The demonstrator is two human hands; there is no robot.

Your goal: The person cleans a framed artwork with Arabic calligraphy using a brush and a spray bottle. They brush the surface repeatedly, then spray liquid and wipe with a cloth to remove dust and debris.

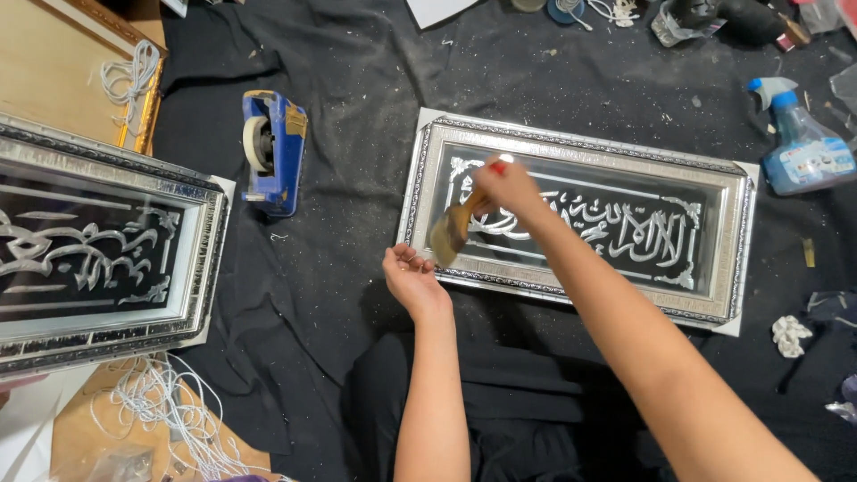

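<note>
My right hand [507,186] fingers clamped on brush [451,230]; left hand [411,278] loosely curled, empty. Framed glass [571,210] looks fragile; grip by frame edges.

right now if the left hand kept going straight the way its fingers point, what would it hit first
Probably the near left edge of the silver picture frame. The left hand lies open on the black cloth just short of that edge, under the brush in the right hand. Depth is hard to judge.

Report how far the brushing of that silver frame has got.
Done: cannot tell which parts are already brushed. In hand: the right hand works a brush at the silver frame's left end; the left hand sits open at its lower-left corner. Left: specks dot the black cloth.
</note>
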